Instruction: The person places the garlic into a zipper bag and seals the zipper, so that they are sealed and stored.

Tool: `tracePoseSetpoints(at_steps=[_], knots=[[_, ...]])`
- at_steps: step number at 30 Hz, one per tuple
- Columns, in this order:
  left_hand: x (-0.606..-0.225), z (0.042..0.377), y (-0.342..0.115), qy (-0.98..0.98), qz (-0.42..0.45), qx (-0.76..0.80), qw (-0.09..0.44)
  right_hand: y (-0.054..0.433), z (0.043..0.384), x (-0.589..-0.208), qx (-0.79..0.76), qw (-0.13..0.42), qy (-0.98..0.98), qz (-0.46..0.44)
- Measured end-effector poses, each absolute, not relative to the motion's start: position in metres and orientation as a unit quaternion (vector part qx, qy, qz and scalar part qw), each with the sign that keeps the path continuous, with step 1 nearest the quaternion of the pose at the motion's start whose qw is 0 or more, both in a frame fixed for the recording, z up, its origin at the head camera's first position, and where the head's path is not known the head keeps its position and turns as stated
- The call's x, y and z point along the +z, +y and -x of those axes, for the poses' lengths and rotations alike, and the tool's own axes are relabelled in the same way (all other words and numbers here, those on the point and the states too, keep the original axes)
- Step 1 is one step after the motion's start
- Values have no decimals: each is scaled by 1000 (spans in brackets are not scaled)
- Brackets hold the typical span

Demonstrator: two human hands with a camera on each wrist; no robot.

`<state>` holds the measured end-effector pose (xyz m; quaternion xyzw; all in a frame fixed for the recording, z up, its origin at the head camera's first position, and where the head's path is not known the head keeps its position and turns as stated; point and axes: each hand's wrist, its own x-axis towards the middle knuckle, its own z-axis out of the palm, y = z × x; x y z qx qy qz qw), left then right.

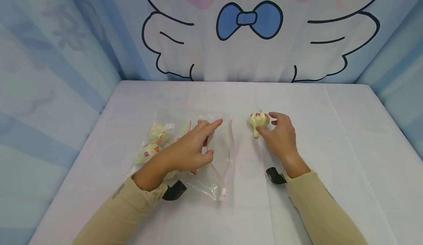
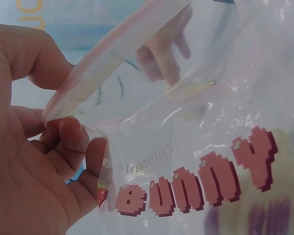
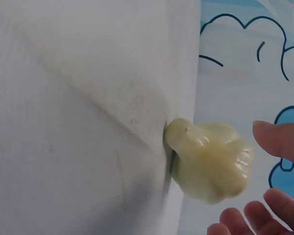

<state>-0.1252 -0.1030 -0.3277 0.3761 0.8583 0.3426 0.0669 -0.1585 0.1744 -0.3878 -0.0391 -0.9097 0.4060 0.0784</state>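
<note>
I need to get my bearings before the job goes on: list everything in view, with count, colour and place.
Table: 1, white-covered, under the items
Curtains: three sides showing, pale blue and white, behind and beside the table
Printed bow tie: 1, blue, on the rear curtain
Zip bag: 1, clear with pink zip edge, left of centre
BUNNY lettering: 1 word, pink-red, on the bag
Bagged garlic bulbs: at least 2, pale yellow, inside the bag; more may be hidden
Loose garlic bulb: 1, pale yellow, right of the bag
Sleeves: 2, beige, foreground
Wrist devices: 2, black, at the cuffs
Left hand: 1, bare, holding the bag's opening
Right hand: 1, bare, beside the loose bulb
</note>
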Motion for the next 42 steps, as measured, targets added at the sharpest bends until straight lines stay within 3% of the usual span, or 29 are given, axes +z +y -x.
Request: tracePoseSetpoints(at_steps=[9, 24, 42], knots=[[-328, 125, -102, 857, -382, 341, 60, 174, 169, -393, 385, 37, -921, 48], [-326, 125, -102, 857, -379, 342, 64, 173, 174, -392, 356, 12, -933, 55], [-326, 124, -105, 867, -364, 331, 79, 179, 171, -396, 318, -31, -947, -7]])
